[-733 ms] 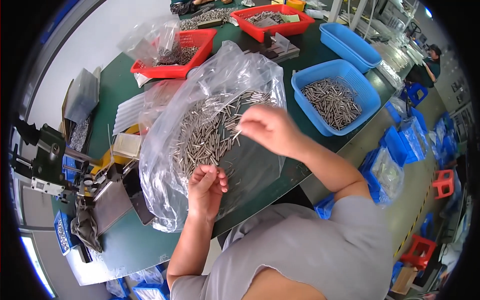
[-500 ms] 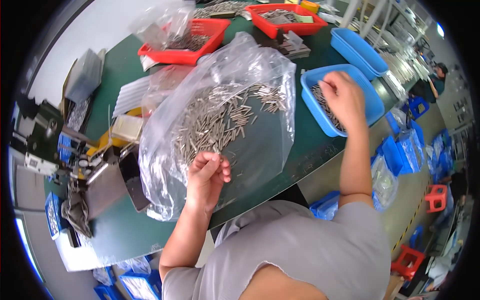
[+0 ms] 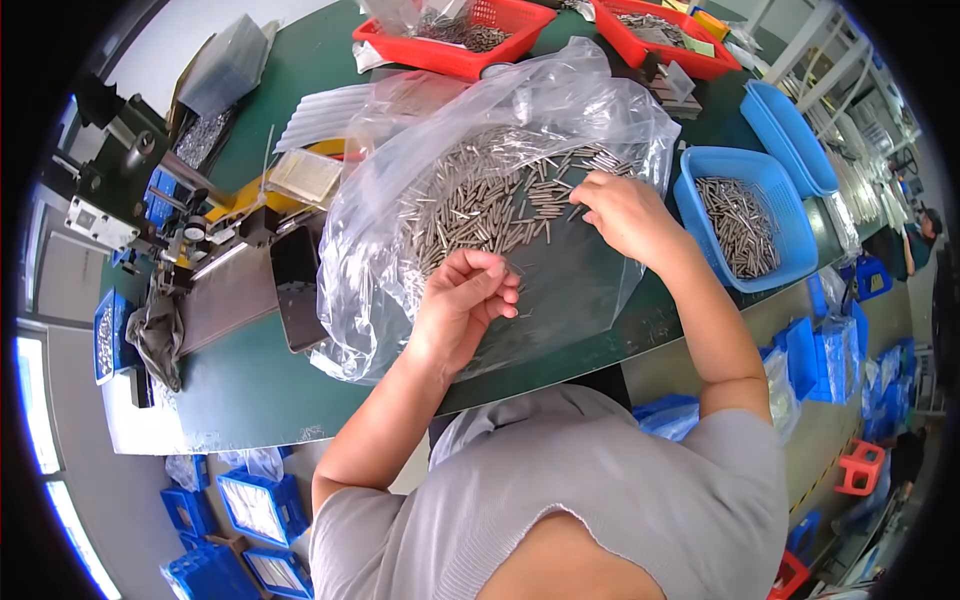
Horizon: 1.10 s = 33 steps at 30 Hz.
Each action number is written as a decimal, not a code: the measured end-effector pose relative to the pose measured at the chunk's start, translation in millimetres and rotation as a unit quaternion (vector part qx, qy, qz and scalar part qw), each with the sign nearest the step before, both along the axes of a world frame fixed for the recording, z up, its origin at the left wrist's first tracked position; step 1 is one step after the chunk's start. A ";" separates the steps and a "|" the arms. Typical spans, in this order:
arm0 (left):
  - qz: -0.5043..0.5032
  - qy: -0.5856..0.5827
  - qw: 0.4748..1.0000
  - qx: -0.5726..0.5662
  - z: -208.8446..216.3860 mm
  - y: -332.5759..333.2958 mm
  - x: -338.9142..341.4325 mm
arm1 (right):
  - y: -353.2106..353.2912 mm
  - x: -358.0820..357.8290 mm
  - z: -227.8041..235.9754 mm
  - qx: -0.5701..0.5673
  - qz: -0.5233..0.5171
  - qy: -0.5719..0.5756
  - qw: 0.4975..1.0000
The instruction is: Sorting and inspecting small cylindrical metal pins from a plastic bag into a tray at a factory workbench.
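Many short metal pins point(image 3: 465, 212) lie in a loose heap on a clear plastic bag point(image 3: 365, 275) spread over the green table. My left hand point(image 3: 460, 308) is at the near edge of the heap, thumb and fingers pinched together; whatever is between them is too small to make out. At the heap's right end, my right hand point(image 3: 632, 220) reaches down with its fingertips drawn together at the pins. What those fingers hold is hidden. To its right stands a blue plastic basket point(image 3: 688, 212) with a pile of similar pins point(image 3: 740, 225) inside.
A second blue basket point(image 3: 792, 135) sits behind the first. Two red baskets point(image 3: 440, 58) with metal parts stand at the back. On the left are a black tray point(image 3: 297, 285), a yellow-based fixture and a clamp stand point(image 3: 130, 150). Blue crates point(image 3: 255, 505) are on the floor.
My right hand has moved left from over the blue basket to the pins on the bag. My left hand keeps its pinch near the heap. The whole view has shifted.
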<state>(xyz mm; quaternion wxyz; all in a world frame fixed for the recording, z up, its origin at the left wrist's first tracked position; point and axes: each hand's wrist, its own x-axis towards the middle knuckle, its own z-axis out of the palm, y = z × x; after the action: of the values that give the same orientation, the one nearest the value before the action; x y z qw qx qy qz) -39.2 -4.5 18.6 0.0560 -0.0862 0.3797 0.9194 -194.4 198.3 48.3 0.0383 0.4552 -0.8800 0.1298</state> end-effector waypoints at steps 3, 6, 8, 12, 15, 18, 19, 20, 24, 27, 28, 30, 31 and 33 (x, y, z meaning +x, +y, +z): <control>0.014 -0.004 1.000 0.019 0.9 -2.7 -0.2 | -3.3 -2.5 -12.2 0.011 0.004 0.002 1.000; 0.015 -0.012 0.999 0.031 -0.1 -6.4 -0.2 | -9.2 3.4 -12.9 0.011 0.010 -0.019 1.000; 0.022 -0.021 0.999 0.033 -2.1 -6.3 -1.1 | -12.0 4.7 -17.1 -0.078 0.013 -0.091 0.993; 0.006 -0.023 0.999 0.039 -5.2 -6.2 -3.5 | -26.9 12.6 3.3 -0.180 0.082 -0.226 0.954; 0.007 -0.015 0.998 0.055 -8.7 -7.8 -2.8 | -41.2 30.3 26.7 -0.189 0.033 -0.468 0.862; -0.006 -0.022 0.998 0.053 -5.3 -6.6 -3.2 | -44.7 33.8 22.0 -0.207 0.048 -0.518 0.828; -0.007 -0.025 0.998 0.053 -5.3 -5.7 -3.3 | -44.6 34.8 17.6 -0.215 0.049 -0.532 0.818; -0.007 -0.026 0.998 0.058 -5.6 -5.0 -3.6 | -44.1 35.1 13.2 -0.224 0.049 -0.541 0.809; -0.014 -0.030 0.998 0.059 -6.5 -3.6 -3.1 | -42.3 37.0 9.2 -0.220 0.048 -0.543 0.809; -0.018 -0.031 0.998 0.060 -6.3 -3.4 -3.4 | -42.4 38.1 7.6 -0.239 0.059 -0.545 0.802; -0.020 -0.033 0.997 0.059 -6.3 -3.5 -3.5 | -42.3 39.0 8.3 -0.243 0.061 -0.539 0.804; -0.019 -0.030 0.998 0.055 -5.8 -3.5 -3.7 | -42.2 39.8 8.5 -0.248 0.061 -0.535 0.805; -0.021 -0.031 0.998 0.055 -5.3 -3.4 -3.6 | -41.7 40.0 8.2 -0.253 0.067 -0.533 0.804; -0.019 -0.029 0.998 0.050 -4.4 -3.3 -3.5 | -40.7 40.1 6.6 -0.260 0.070 -0.532 0.803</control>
<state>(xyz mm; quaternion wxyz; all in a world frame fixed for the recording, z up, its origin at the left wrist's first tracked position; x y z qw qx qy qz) -42.7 -7.8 14.2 0.0887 -0.1029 0.3326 0.9332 -154.3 157.7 54.9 -0.3281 0.3478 -0.6613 0.5780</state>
